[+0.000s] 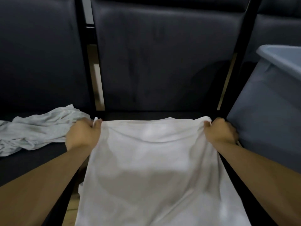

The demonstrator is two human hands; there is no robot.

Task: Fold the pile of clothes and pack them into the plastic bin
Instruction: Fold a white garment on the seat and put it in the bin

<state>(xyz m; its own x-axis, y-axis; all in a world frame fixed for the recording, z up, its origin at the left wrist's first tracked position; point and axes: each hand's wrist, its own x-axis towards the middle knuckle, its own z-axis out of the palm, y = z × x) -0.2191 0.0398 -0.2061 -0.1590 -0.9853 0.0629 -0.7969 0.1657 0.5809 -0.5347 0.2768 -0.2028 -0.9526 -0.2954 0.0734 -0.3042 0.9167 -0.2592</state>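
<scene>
A white garment point(151, 163) lies spread over the middle dark seat and hangs toward me over its front edge. My left hand point(83, 133) grips its far left corner, fingers curled round the cloth. At the far right corner my right hand point(220, 132) holds the cloth the same way. The far edge is stretched between both hands. On the left seat a crumpled light grey garment point(34, 129) lies just beside my left hand. The grey plastic bin point(268, 101) stands on the right seat, close to my right hand; its inside is hidden.
Three dark padded chairs stand side by side, with tall backrests point(162, 59) behind the seats. Black frame bars point(241, 51) separate them. A strip of wooden floor point(71, 207) shows between the left and middle seats.
</scene>
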